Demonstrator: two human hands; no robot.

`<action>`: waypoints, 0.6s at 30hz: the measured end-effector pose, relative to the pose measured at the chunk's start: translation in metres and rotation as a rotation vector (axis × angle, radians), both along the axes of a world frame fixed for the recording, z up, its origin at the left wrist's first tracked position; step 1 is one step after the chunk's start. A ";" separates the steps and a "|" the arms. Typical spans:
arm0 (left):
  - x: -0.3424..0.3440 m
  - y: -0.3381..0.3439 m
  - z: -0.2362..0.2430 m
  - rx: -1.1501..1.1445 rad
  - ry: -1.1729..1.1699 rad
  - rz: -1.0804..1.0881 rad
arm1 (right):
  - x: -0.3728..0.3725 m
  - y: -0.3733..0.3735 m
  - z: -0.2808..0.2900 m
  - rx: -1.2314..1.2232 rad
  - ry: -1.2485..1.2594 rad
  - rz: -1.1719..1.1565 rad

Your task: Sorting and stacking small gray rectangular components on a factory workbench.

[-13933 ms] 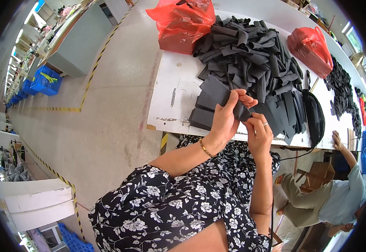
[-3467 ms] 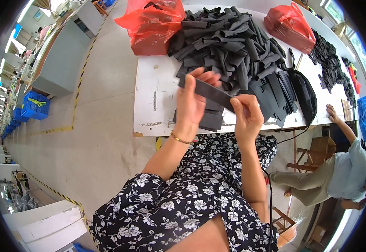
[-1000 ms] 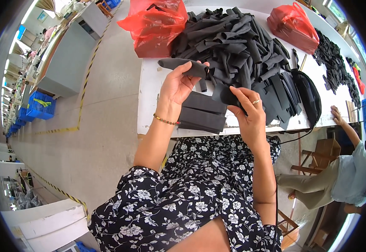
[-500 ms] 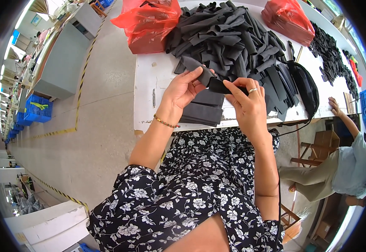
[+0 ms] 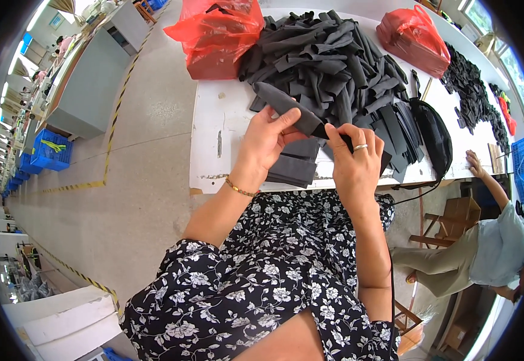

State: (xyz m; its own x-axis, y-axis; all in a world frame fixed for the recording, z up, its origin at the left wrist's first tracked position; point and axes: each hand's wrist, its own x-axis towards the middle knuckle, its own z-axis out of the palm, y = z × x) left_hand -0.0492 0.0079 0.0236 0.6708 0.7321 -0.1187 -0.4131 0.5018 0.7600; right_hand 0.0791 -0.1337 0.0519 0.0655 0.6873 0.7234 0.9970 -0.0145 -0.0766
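A dark grey fabric strip (image 5: 310,123) is stretched slantwise between my hands above the table's front edge. My left hand (image 5: 272,133) is closed on its upper-left part, thumb on top and fingers beneath. The lower-right end is pinched by my right hand (image 5: 356,151), which wears a ring. Beneath my hands lies a neat stack of flat dark strips (image 5: 293,165). Just beyond is a large heap of loose, curled dark strips (image 5: 328,57). More flat strips (image 5: 401,135) are fanned out right of my right hand.
Red plastic bags (image 5: 220,45) (image 5: 415,45) stand left and right of the heap on the white table (image 5: 207,129). A black pouch (image 5: 433,135) with a cord lies at the right edge. Another person (image 5: 493,246) rests a hand on the table at far right.
The strip, bunched and folded between my hands before, is now drawn out straighter. My right hand has shifted slightly down, and the view has moved a little.
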 end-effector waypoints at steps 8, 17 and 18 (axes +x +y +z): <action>0.007 -0.030 0.002 0.332 -0.042 0.236 | -0.026 0.010 -0.018 0.095 0.319 0.088; 0.017 -0.046 -0.002 0.140 -0.323 -0.115 | -0.031 -0.009 -0.029 -0.029 0.433 0.145; 0.021 -0.051 -0.004 0.102 -0.316 -0.105 | -0.029 -0.004 -0.028 -0.045 0.411 0.177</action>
